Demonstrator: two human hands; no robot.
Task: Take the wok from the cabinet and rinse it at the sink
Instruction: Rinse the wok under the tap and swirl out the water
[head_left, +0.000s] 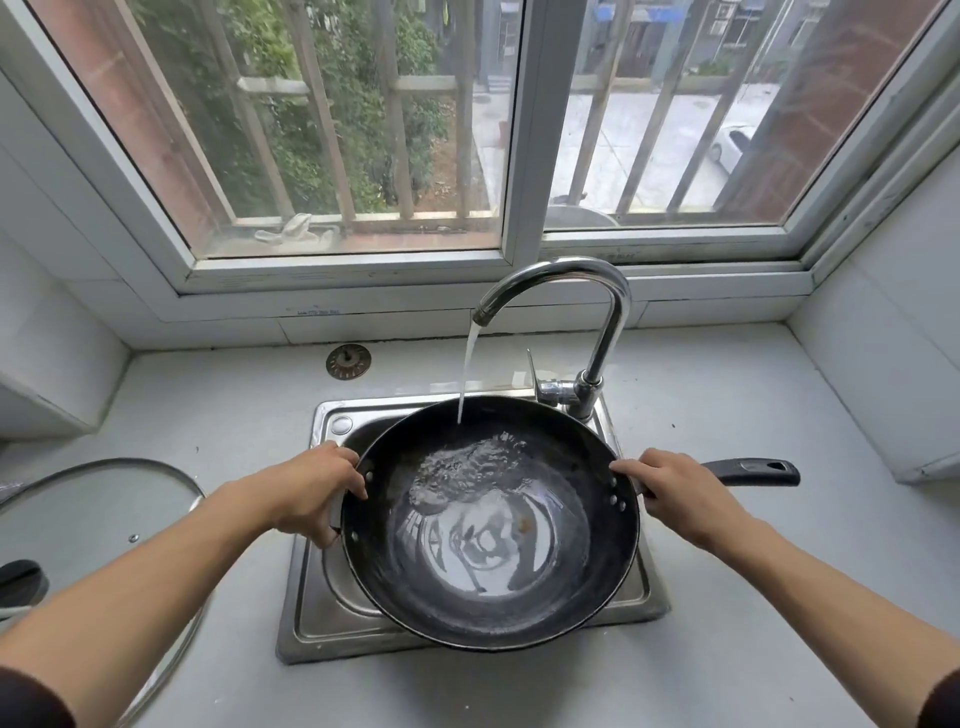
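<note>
A black wok (415, 597) hangs over the steel sink (306, 618), with water pooled in its bottom. A stream of water falls from the chrome faucet (613, 312) onto the wok's far inner wall. My left hand (311, 493) grips the wok's left rim at its small side handle. My right hand (680, 493) holds the right rim where the long black handle (753, 472) begins; that handle points right over the counter.
A glass lid (104, 519) lies on the white counter at the left, with a dark knob (21, 582) near the left edge. A sink strainer (348, 361) sits on the counter behind the sink. A window (363, 130) spans the wall behind.
</note>
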